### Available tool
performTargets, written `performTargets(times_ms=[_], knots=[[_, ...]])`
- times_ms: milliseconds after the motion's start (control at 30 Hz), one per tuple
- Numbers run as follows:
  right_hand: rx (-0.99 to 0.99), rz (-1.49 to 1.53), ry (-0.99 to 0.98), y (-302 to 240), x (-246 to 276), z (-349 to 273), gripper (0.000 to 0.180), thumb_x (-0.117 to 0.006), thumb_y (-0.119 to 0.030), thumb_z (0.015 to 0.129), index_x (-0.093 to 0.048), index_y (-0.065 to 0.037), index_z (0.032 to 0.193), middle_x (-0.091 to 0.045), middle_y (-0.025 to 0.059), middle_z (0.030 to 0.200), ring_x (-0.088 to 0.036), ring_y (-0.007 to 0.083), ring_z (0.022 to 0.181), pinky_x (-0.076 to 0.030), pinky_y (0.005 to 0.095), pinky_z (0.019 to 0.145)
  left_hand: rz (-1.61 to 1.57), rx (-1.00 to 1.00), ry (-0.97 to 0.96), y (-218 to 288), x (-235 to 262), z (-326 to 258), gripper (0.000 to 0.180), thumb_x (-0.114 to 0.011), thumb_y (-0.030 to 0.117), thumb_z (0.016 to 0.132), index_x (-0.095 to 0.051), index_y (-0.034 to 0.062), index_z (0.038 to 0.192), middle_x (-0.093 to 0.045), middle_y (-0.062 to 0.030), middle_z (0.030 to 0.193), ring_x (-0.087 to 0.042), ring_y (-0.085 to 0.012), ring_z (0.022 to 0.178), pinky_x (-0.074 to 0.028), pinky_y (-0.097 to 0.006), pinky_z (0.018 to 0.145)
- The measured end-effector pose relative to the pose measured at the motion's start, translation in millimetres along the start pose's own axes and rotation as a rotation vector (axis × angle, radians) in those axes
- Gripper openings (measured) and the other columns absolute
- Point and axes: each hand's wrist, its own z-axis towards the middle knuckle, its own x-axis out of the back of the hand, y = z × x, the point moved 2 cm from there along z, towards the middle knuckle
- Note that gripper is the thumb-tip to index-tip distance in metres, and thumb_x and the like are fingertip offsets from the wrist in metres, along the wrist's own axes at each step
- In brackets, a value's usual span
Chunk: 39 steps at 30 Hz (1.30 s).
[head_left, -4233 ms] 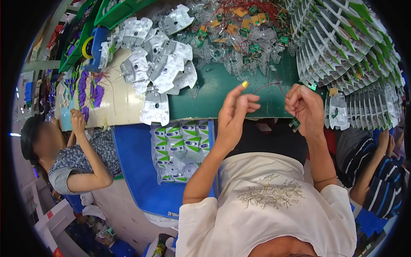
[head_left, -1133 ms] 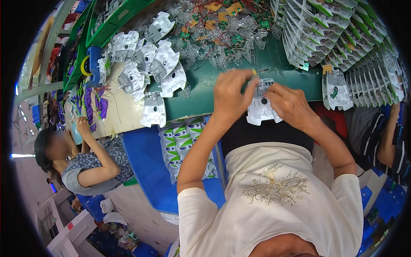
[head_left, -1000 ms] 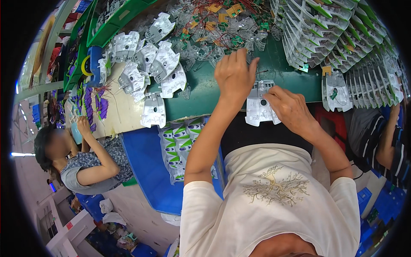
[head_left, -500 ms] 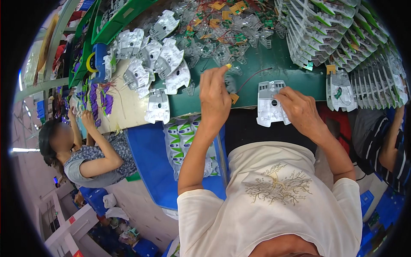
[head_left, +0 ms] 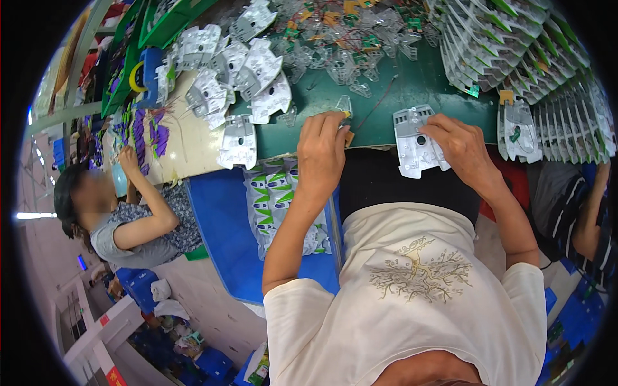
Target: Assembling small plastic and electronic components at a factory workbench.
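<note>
My left hand [head_left: 322,154] is over the table's front edge, fingers curled together on a small clear plastic piece [head_left: 344,103]. A yellow covering shows at a fingertip. Beside those fingers sits a small orange board [head_left: 349,137], and a thin red wire [head_left: 380,103] runs from near there across the table. The fingers partly hide the piece. My right hand [head_left: 458,147] grips the right edge of a white and grey plastic shell [head_left: 415,149], thumb and fingers closed on it. The shell is slightly tilted, reaching over the front edge, with its slotted grey end away from me.
Similar shells [head_left: 257,71] lie heaped on the left, with one shell [head_left: 238,143] apart at the edge. Clear pieces and wires [head_left: 347,55] are piled at the back. Stacked shells [head_left: 496,45] stand right. A blue bin [head_left: 225,238] is below; a person [head_left: 135,219] works at left.
My left index finger has come down from its raised position onto the clear piece. The shell in my right hand has moved slightly away from me and tilted. The view has shifted a little.
</note>
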Motion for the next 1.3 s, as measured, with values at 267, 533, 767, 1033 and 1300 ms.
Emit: performTargets(times_ms=[267,533,767,1033,1300], knots=[[0.054,0.000,0.017,5.7,-3.1,0.5,0.024,-0.063,0.000,0.075,-0.066,-0.002,0.099,-0.062,0.0073,0.093,-0.067,0.0261,0.083,-0.054,0.0370,0.064,-0.187,-0.403,-0.090,43.7,-45.2,10.2,0.027,-0.067,-0.005,0.074,-0.067,-0.0016,0.101,-0.064,-0.0134,0.104,-0.065,-0.0307,0.096,-0.052,-0.040,0.083],[-0.067,0.075,0.128,9.1,-5.5,-2.5,0.008,-0.067,-0.002,0.080,-0.061,-0.002,0.085,-0.062,0.0081,0.092,-0.066,0.0277,0.075,-0.053,0.0386,0.062,-0.065,-0.446,-0.209,52.8,-59.1,18.1,0.027,-0.070,0.002,0.073,-0.069,-0.0004,0.100,-0.066,-0.0103,0.102,-0.064,-0.0284,0.100,-0.050,-0.039,0.085],[-0.222,0.076,0.088,3.1,13.8,-7.4,0.018,-0.075,-0.012,0.081,-0.064,-0.001,0.089,-0.058,0.0105,0.089,-0.065,0.0302,0.078,-0.052,0.0407,0.066,-0.191,-0.378,-0.025,46.1,-70.5,5.7,0.024,-0.079,0.002,0.072,-0.071,0.0016,0.094,-0.070,-0.0092,0.098,-0.066,-0.0285,0.093,-0.050,-0.038,0.082],[-0.253,0.106,-0.025,-4.7,20.8,-17.9,0.027,-0.077,-0.018,0.081,-0.069,0.001,0.099,-0.058,0.0129,0.097,-0.064,0.0319,0.079,-0.052,0.0414,0.068,-0.434,-0.265,-0.060,43.5,-72.6,14.9,0.056,-0.074,-0.002,0.077,-0.056,0.0043,0.130,-0.071,-0.0075,0.102,-0.061,-0.0275,0.087,-0.047,-0.037,0.080],[-0.449,0.869,-0.014,-8.4,46.9,-23.0,0.017,-0.062,0.001,0.090,-0.067,0.004,0.107,-0.070,0.0173,0.101,-0.070,0.0226,0.087,-0.054,0.0304,0.074,-0.362,-0.325,-0.384,45.2,-68.0,25.5,0.069,-0.066,-0.003,0.084,-0.041,0.0083,0.147,-0.072,-0.0024,0.109,-0.055,-0.0264,0.090,-0.043,-0.040,0.087]])
